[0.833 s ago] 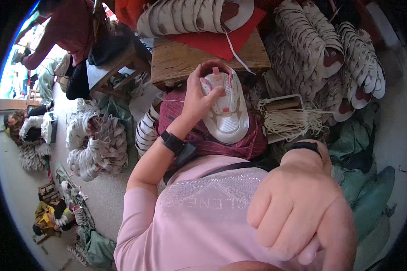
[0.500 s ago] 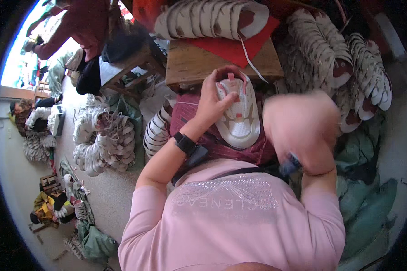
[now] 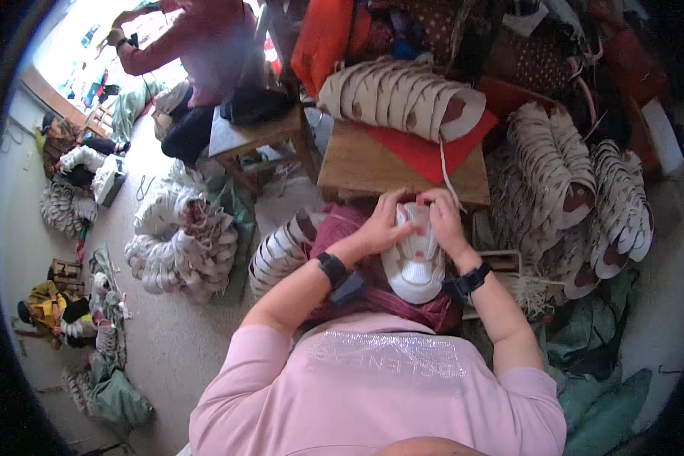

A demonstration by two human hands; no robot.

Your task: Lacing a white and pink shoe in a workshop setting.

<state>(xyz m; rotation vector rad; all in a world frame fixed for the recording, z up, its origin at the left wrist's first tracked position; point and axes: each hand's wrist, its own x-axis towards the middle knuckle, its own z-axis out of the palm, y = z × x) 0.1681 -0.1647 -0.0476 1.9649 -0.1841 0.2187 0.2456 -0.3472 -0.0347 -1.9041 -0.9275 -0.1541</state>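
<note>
A white shoe upper (image 3: 418,280) with small reddish patches down its tongue lies over my lap, its toe toward me. My left hand (image 3: 388,223) grips its left edge near the heel end, thumb across the tongue. On the opposite edge, my right hand (image 3: 446,225) is closed round the same end with bent fingers. Whether either hand also pinches a lace or thread is too small to see. Maroon cloth (image 3: 349,228) covers my lap beneath the shoe upper.
Ahead stands a wooden stool (image 3: 357,171) bearing a red sheet (image 3: 414,156) and a row of nested shoe uppers (image 3: 399,99). More stacked uppers (image 3: 551,163) stand right; a bundled heap (image 3: 182,235) lies on the left floor. A person in red (image 3: 205,53) sits far left.
My right hand, blurred and away to the right before, has come in to hold the shoe upper. The view has shifted, so the stool and stacks appear lower.
</note>
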